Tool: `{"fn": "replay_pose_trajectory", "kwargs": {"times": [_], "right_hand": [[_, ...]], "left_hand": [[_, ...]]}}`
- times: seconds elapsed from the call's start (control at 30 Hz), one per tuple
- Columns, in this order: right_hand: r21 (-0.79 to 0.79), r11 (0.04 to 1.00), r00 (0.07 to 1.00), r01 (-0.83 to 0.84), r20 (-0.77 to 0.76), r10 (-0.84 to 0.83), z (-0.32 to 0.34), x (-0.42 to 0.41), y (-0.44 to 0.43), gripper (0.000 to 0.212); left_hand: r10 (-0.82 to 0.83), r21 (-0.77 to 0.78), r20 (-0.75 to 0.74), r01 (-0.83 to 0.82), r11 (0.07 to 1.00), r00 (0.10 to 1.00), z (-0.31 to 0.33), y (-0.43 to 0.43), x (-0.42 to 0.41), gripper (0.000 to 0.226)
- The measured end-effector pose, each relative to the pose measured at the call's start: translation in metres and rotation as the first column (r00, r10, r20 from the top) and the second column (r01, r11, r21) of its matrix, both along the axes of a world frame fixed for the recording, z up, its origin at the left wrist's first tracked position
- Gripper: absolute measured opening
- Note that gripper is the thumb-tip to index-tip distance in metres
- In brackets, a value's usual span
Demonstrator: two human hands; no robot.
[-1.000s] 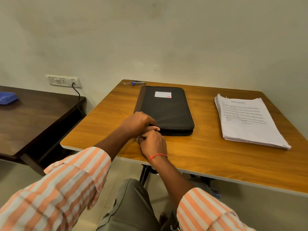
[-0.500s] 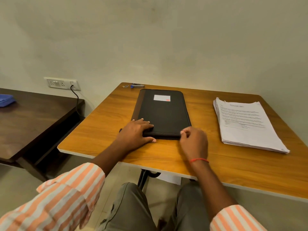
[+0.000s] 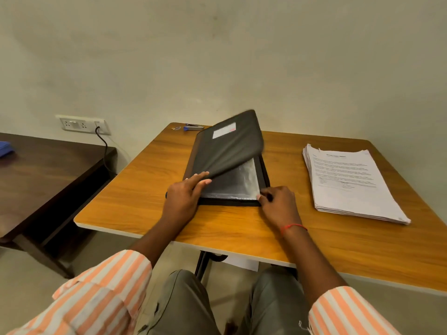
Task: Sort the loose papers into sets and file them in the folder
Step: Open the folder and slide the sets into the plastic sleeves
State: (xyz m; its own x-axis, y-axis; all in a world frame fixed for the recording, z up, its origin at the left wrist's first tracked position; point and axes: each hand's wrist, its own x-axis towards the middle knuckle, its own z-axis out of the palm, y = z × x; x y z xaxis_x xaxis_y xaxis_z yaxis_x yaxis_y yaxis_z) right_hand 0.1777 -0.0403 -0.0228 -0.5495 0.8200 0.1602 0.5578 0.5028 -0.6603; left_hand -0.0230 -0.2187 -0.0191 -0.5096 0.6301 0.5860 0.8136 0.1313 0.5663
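Note:
A black zip folder [image 3: 227, 151] lies in the middle of the wooden table [image 3: 145, 209], its cover raised and curling back toward the wall. Under the cover a clear plastic sleeve [image 3: 238, 181] shows. My left hand [image 3: 185, 197] holds the cover's near edge, fingers pinching it from the left. My right hand [image 3: 278, 201] has its fingers curled at the folder's near right corner, fingertips on the sleeve's corner. A thick stack of loose printed papers [image 3: 348, 182] rests on the table to the right of the folder, apart from both hands.
A blue stapler [image 3: 193, 127] and a small clip lie at the table's far left corner. A dark wooden table [image 3: 48, 172] stands to the left with a blue object [image 3: 4, 147] on it. A wall socket [image 3: 82, 124] has a black cable plugged in.
The folder was shut and flat; now its cover is lifted and curled back by my left hand. My right hand has moved to the near right corner.

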Motion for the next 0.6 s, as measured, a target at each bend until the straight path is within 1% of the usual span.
{"fn": "replay_pose_trajectory", "kwargs": {"times": [0.07, 0.13, 0.2, 0.27, 0.33, 0.43, 0.5, 0.57, 0.6], "right_hand": [[0.044, 0.999, 1.000, 0.021, 0.010, -0.022, -0.008, 0.000, -0.002, 0.026], [0.074, 0.997, 0.999, 0.039, -0.013, -0.038, -0.009, 0.002, -0.004, 0.017], [0.100, 0.994, 0.999, 0.033, -0.025, -0.031, -0.006, 0.007, -0.007, 0.012], [0.136, 0.990, 1.000, 0.021, -0.014, -0.020, -0.003, 0.012, -0.013, 0.014], [0.162, 0.987, 1.000, -0.008, 0.008, 0.007, 0.000, 0.017, -0.020, 0.021], [0.220, 0.970, 0.994, -0.108, 0.041, 0.101, 0.004, 0.024, -0.032, 0.029], [0.230, 0.954, 0.981, -0.193, 0.069, 0.182, 0.005, 0.027, -0.037, 0.030], [0.226, 0.939, 0.966, -0.258, 0.082, 0.246, 0.006, 0.029, -0.041, 0.030], [0.229, 0.932, 0.959, -0.281, 0.082, 0.270, 0.006, 0.030, -0.042, 0.030]], "left_hand": [[0.022, 0.158, 0.128, -0.042, 0.987, 0.992, 0.005, -0.003, 0.001, 0.031], [0.024, 0.300, 0.276, -0.110, 0.948, 0.961, 0.009, -0.005, 0.001, 0.027], [0.040, 0.411, 0.421, -0.230, 0.882, 0.906, 0.010, -0.006, -0.003, 0.032], [0.067, 0.458, 0.556, -0.373, 0.807, 0.828, 0.007, -0.006, -0.012, 0.045], [0.105, 0.425, 0.678, -0.504, 0.752, 0.728, 0.004, -0.005, -0.022, 0.054], [0.189, 0.300, 0.782, -0.625, 0.720, 0.594, 0.007, -0.005, -0.035, 0.047], [0.273, 0.186, 0.795, -0.647, 0.740, 0.541, 0.010, -0.005, -0.042, 0.042], [0.333, 0.076, 0.785, -0.615, 0.785, 0.523, 0.012, -0.002, -0.049, 0.037], [0.357, 0.020, 0.778, -0.589, 0.808, 0.517, 0.014, -0.001, -0.050, 0.041]]}}
